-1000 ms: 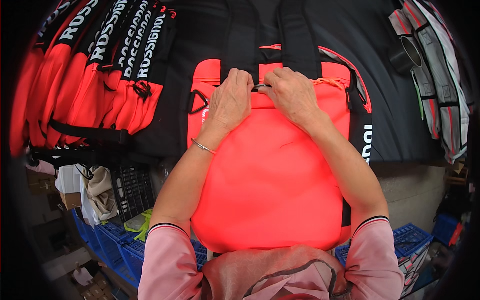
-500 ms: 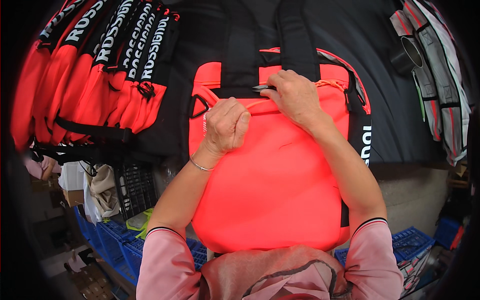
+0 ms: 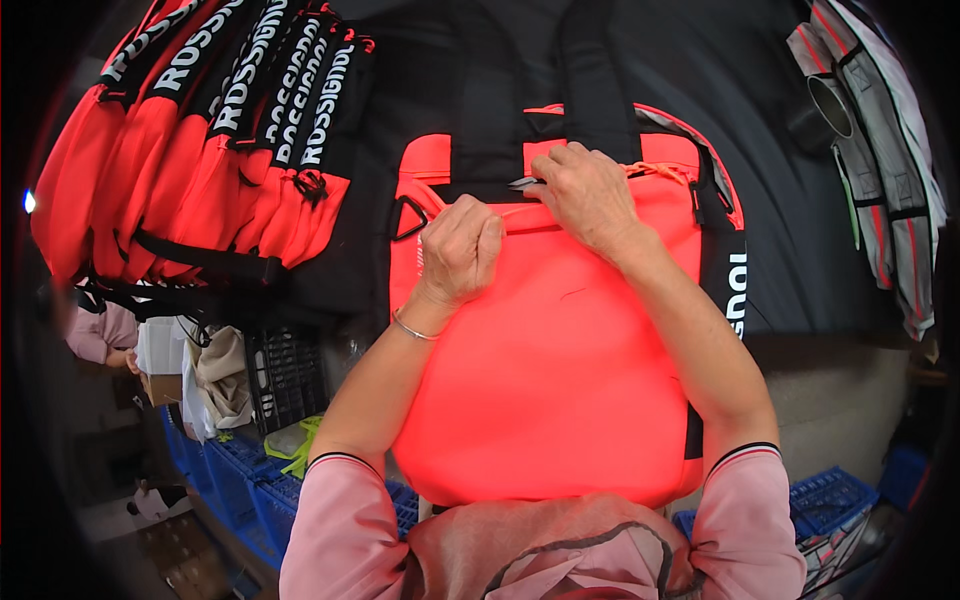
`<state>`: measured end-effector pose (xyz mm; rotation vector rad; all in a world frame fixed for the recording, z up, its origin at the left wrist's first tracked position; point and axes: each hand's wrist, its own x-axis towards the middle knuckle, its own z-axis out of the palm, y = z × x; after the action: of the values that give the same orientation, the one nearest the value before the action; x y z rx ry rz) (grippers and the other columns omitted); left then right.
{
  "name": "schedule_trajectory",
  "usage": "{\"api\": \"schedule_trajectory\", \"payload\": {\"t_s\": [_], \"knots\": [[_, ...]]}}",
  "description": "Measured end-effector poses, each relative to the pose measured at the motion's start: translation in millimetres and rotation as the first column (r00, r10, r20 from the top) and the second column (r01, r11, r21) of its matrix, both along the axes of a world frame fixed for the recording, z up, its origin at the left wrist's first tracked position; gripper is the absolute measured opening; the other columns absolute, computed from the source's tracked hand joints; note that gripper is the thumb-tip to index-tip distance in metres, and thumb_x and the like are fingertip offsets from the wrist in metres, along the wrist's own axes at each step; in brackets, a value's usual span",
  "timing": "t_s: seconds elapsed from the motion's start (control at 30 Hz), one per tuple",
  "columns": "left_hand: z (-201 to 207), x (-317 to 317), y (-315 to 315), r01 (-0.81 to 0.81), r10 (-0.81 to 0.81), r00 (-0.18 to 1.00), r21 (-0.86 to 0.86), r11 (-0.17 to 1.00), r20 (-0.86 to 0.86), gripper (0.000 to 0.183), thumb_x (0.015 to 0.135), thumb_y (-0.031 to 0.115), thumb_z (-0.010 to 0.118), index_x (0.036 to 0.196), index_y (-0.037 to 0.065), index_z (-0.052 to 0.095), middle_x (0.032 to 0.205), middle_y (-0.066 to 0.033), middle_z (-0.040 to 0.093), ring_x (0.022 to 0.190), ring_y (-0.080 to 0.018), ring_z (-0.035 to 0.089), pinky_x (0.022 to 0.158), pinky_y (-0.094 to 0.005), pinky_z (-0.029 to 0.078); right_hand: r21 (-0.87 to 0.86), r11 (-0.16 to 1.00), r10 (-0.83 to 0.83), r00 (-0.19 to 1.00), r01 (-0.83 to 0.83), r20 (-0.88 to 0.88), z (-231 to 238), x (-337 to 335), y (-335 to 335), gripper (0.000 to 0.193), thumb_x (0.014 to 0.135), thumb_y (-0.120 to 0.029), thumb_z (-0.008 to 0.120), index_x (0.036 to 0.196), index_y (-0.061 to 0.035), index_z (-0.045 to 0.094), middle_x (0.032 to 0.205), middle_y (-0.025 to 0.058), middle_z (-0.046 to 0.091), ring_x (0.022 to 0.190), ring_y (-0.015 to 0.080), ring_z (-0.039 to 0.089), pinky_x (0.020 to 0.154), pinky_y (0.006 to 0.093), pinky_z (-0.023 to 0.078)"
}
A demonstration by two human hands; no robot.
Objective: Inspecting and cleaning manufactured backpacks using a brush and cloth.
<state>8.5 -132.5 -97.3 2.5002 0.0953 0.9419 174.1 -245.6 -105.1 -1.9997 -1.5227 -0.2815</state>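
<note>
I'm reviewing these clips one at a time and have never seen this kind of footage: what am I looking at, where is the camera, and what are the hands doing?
No machine here: a person works with two bare hands. The single view comes from a wide fisheye camera worn on the person's head, looking down, so straight edges bend near the rim and the pink-sleeved forearms enter from below. In front lies a bright coral bag with black straps on a dark surface. The left hand, closed in a fist, seems to pinch the bag's top edge. The right hand grips the same edge near what looks like the zip. To the left lies a row of similar coral bags; blue crates sit below.
</note>
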Motion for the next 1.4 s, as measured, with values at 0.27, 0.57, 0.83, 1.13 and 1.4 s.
{"api": "schedule_trajectory", "payload": {"t_s": [0.27, 0.57, 0.83, 1.13, 1.4], "knots": [[39.6, 11.0, 35.5, -0.601, 0.659, 0.748, 0.343, 0.722, -0.075, 0.069, 0.072, 0.025, 0.081, 0.127, 0.0, 0.048, 0.11, -0.0187, 0.062, 0.097, -0.0357, 0.063, 0.085, -0.0426, 0.05, -0.081, 0.995, -0.051, 0.999, 0.052, 0.016, 3.3, -3.1, -7.7, 0.018, 0.081, -0.022, 0.072, 0.086, -0.0057, 0.068, 0.081, 0.0066, 0.062, 0.084, 0.0224, 0.061, 0.07, 0.0367, 0.048], [63.5, 4.3, 77.7, -0.533, 0.031, 0.7, -0.493, 0.688, -0.713, 0.049, 0.066, 0.012, 0.077, 0.105, -0.006, 0.054, 0.089, -0.0156, 0.067, 0.081, -0.0233, 0.07, 0.072, -0.0322, 0.056, -0.111, 0.988, -0.138, 0.934, 0.107, -0.328, 28.3, -6.6, -15.1, 0.033, 0.084, -0.031, 0.073, 0.099, -0.0045, 0.062, 0.089, 0.0078, 0.064, 0.088, 0.0261, 0.063, 0.072, 0.0418, 0.053], [54.5, -24.9, 59.5, -0.12, -0.324, 0.941, -0.992, -0.045, -0.099, 0.04, 0.073, -0.006, 0.056, 0.112, 0.0, 0.053, 0.082, -0.0031, 0.063, 0.066, -0.0104, 0.064, 0.066, -0.0247, 0.053, 0.13, 0.989, 0.008, 0.852, 0.071, -0.523, 55.6, -13.7, -9.5, 0.036, 0.085, -0.034, 0.073, 0.098, -0.0035, 0.058, 0.098, 0.0083, 0.067, 0.089, 0.0249, 0.065, 0.07, 0.0387, 0.053], [34.1, -42.7, 33.9, 0.04, -0.036, 0.998, -0.991, -0.129, 0.045, 0.04, 0.077, -0.004, 0.059, 0.116, -0.002, 0.055, 0.084, -0.0027, 0.062, 0.07, -0.0094, 0.061, 0.069, -0.0243, 0.051, 0.086, 0.995, 0.071, 0.988, -0.059, -0.14, 48.0, -30.5, 3.3, 0.03, 0.084, -0.034, 0.072, 0.088, -0.0076, 0.057, 0.08, 0.0043, 0.059, 0.079, 0.0218, 0.06, 0.066, 0.0353, 0.05], [28.5, -43.1, 38.0, 0.109, -0.109, 0.986, -0.98, -0.166, 0.128, 0.037, 0.077, -0.003, 0.058, 0.114, -0.001, 0.055, 0.082, -0.002, 0.061, 0.068, -0.0091, 0.06, 0.068, -0.0241, 0.051, 0.067, 0.987, 0.155, 0.969, -0.145, -0.193, 47.9, -28.5, 4.1, 0.026, 0.084, -0.028, 0.073, 0.087, -0.0066, 0.059, 0.078, 0.0056, 0.059, 0.076, 0.0233, 0.061, 0.066, 0.037, 0.048]]}}
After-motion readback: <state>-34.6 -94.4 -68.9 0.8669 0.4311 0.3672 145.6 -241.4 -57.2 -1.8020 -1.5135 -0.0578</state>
